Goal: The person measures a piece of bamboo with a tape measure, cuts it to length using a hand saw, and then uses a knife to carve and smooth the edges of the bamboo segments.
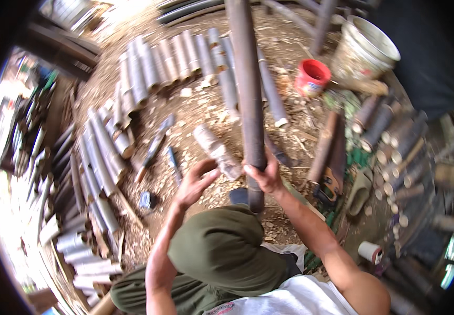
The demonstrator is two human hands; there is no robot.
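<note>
A long dark bamboo pole (250,84) stretches away from me, its near end close to my knee in dark green trousers (216,247). My right hand (266,177) is wrapped round the pole near that end. To the left of it, my left hand (196,184) hangs in the air with fingers apart, holding nothing. A pale, rough wooden block (217,151) lies on the ground just beyond my hands. Left of the block are a long blade with a wooden handle (154,149), a slim blue tool (174,164) and a blue tape measure (146,200).
Cut bamboo lengths (142,73) lie in rows ahead and leftward; more bamboo pieces (403,147) are stacked right. A red can (312,77) and whitish bucket (361,50) stand far right. Nearer are a handsaw (333,181) and green shoe (360,193). Wood shavings (195,105) cover the ground.
</note>
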